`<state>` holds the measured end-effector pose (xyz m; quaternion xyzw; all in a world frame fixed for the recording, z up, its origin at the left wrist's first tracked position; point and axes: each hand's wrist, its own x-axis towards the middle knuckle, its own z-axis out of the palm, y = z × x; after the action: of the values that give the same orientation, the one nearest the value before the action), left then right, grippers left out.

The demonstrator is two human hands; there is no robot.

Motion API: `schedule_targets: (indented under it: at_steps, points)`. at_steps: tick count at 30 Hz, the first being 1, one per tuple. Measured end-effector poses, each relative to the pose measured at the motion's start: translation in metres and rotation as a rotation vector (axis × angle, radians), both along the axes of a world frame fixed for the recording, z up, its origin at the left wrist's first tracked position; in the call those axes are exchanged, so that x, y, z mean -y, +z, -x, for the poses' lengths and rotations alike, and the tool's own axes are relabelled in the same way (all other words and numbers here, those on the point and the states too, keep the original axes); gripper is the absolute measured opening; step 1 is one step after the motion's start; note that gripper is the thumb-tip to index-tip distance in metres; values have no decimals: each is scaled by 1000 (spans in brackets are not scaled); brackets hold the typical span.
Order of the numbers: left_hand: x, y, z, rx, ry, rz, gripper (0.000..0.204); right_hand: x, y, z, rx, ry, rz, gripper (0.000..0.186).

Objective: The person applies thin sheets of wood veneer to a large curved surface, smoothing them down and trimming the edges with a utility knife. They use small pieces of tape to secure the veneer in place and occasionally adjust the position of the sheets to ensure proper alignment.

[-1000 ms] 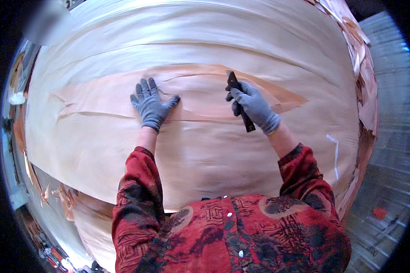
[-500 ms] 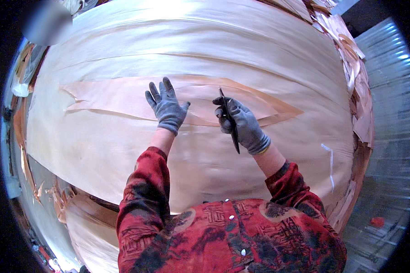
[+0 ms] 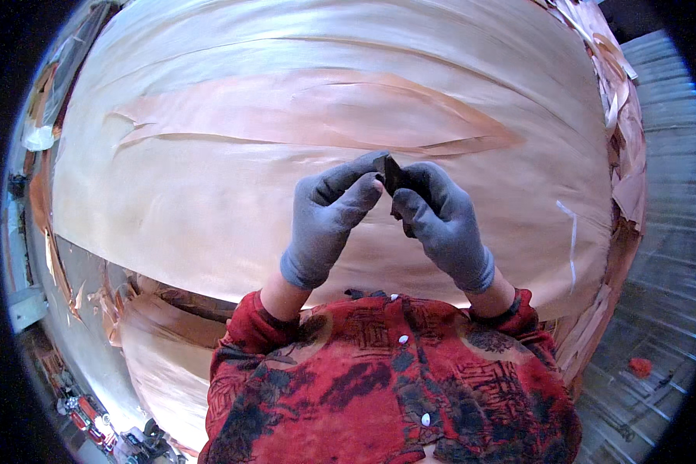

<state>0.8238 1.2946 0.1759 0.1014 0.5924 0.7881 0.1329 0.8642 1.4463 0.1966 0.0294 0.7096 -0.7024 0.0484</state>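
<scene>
Through my remote view I see grey gloves [image 3: 308, 269] on the left hand [image 3: 325, 220] and right hand [image 3: 445, 224], darkened along the fingers [image 3: 346, 175]. The red shirt [image 3: 309, 402] carries black blotches [image 3: 356, 384], maze-like line patterns [image 3: 375, 330] and rounded tan patches [image 3: 305, 340]; white buttons [image 3: 425, 419] run down its front toward the near side. Dark cuffs [image 3: 275, 319] finish the red sleeves [image 3: 243, 340].

A black, flat hand tool [image 3: 392, 175] is sitting between the fingers of the left hand [image 3: 329, 216] and right hand [image 3: 445, 220], which are partly hiding it. Beyond it, a pinkish-orange veneer strip [image 3: 309, 108] is lying crosswise on a paler veneer sheet [image 3: 185, 209], tapering rightward.
</scene>
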Motion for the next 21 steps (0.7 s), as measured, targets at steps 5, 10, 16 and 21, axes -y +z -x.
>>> schedule_targets:
  at_steps: [5, 10, 16, 21]
  points:
    - [5, 5, -8, 34, 24, 118, 26, 4, 4, -10, -85, 18, -118, 15]
    - [8, -5, -9, 6, 17, 96, 29, 2, 4, -11, 26, 57, -120, 16]
    - [9, -7, -7, 47, 19, 63, 34, 0, -3, -6, 163, 102, 75, 16]
    - [14, -22, -4, 199, 40, 77, 40, -4, -10, 0, 300, 158, 244, 24]
